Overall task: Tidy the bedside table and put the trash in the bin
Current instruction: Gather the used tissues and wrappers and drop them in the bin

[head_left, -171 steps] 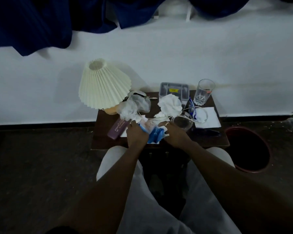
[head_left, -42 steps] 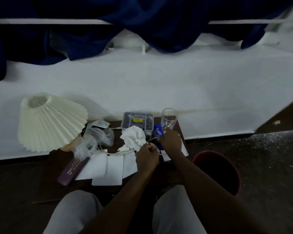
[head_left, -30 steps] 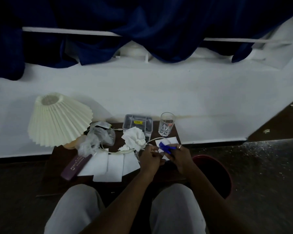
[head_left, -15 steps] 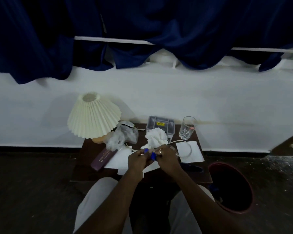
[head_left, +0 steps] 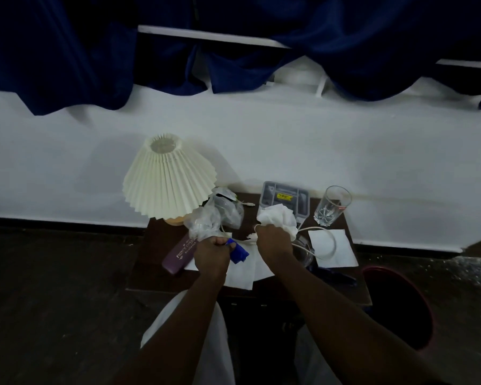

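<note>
Messy bedside table: left hand is clutching a blue wrapper, right hand is gripping crumpled tissue near the lamp; bin trip probably next.

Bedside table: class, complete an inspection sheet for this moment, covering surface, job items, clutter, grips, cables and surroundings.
Surface: dark bedside table, crowded.
Job's things: crumpled tissue, blue wrapper, clear plastic bags, white papers; red-rimmed bin on the floor to the right.
Clutter: lamp, purple tube, grey tray, glass, napkin.
Grips: left hand grips the blue wrapper; right hand grips the crumpled tissue.
Cables: white cable loops across the napkin.
Surroundings: white wall, blue curtain, dark floor.
</note>
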